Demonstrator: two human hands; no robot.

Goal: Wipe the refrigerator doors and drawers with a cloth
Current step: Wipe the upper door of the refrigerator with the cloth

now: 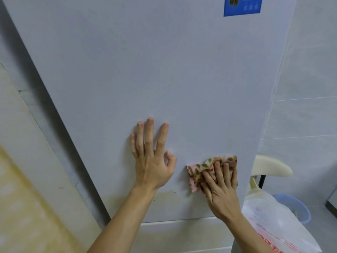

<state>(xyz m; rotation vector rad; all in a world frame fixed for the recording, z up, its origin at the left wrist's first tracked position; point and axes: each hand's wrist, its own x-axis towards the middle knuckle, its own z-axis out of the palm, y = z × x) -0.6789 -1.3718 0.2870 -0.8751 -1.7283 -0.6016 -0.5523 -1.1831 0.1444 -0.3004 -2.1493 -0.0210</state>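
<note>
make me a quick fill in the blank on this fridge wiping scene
1. The right hand presses a leaf-patterned ____ against the refrigerator door.
2. The left hand lies flat on the door and holds ____.
3. The sticker near the door's top is ____.
Missing words: cloth; nothing; blue.
</note>
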